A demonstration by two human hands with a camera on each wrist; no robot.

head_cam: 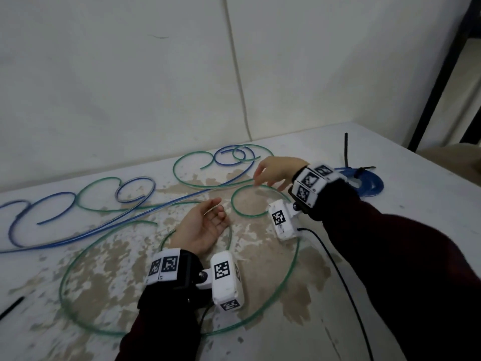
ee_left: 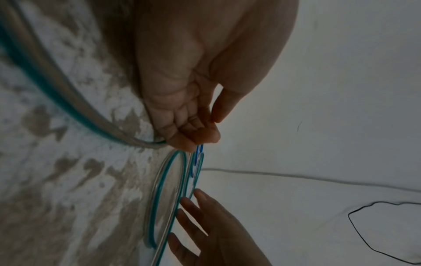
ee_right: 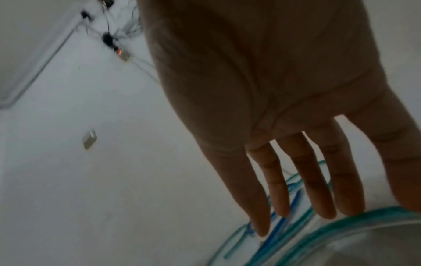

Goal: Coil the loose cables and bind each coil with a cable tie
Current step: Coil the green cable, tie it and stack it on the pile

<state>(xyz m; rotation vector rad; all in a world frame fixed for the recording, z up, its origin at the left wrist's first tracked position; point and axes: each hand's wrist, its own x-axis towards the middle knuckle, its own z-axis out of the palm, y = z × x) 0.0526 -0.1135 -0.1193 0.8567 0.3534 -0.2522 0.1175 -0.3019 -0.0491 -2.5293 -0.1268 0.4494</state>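
A long green cable [head_cam: 61, 285] lies loose on the table in wide loops, with a small loop [head_cam: 250, 216] at its far end. My left hand [head_cam: 205, 225] lies palm up on the green cable [ee_left: 157, 198], fingers relaxed and holding nothing. Just above the small loop hovers my right hand [head_cam: 270, 173], fingers spread and empty. In the right wrist view its straight fingers [ee_right: 303, 189] hang over the green cable [ee_right: 341, 219] and a blue one [ee_right: 280, 223]. A loose blue cable [head_cam: 11, 227] winds across the left. A blue coil [head_cam: 372, 185] bound by a black tie [head_cam: 346, 149] lies behind my right wrist.
The worn white table [head_cam: 260, 334] stands against a white wall. A loose black cable tie [head_cam: 11, 307] lies at the front left edge. A thin black wire [head_cam: 338, 269] runs back from the right wrist camera. The table's right edge is near the coil.
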